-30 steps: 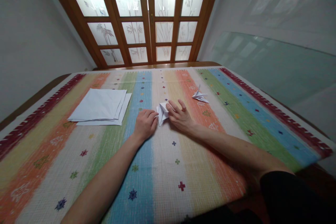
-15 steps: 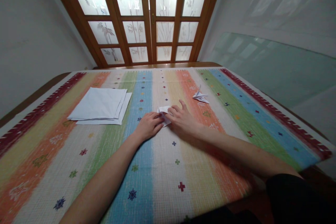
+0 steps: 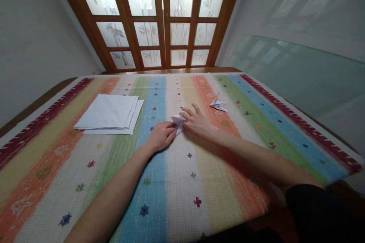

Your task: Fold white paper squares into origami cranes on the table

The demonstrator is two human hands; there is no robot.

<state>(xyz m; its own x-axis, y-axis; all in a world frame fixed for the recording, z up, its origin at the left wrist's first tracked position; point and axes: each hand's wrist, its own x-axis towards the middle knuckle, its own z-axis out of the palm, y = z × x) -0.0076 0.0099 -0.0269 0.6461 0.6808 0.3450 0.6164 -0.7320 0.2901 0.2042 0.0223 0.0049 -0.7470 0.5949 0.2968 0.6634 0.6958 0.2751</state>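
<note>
Between my two hands, at the middle of the table, is a small folded piece of white paper (image 3: 179, 120). A flap of it stands up with a curved upper edge. My left hand (image 3: 162, 135) holds the paper's left side down, fingers closed along its edge. On the other side, my right hand (image 3: 196, 123) grips the flap between thumb and fingers, with one finger raised. The fingertips partly cover the paper. A folded paper crane (image 3: 218, 105) rests on the orange stripe beyond my right hand.
A stack of white paper sheets (image 3: 110, 112) lies at the left. The striped tablecloth (image 3: 176, 182) covers the table. Wooden doors with frosted panes (image 3: 148, 34) stand beyond the far edge, and a glass sheet (image 3: 299, 72) leans along the right wall.
My right hand has shifted slightly up and left, and the paper's upper flap has gone from lying flatter to standing up in a curve. My left hand stays in place.
</note>
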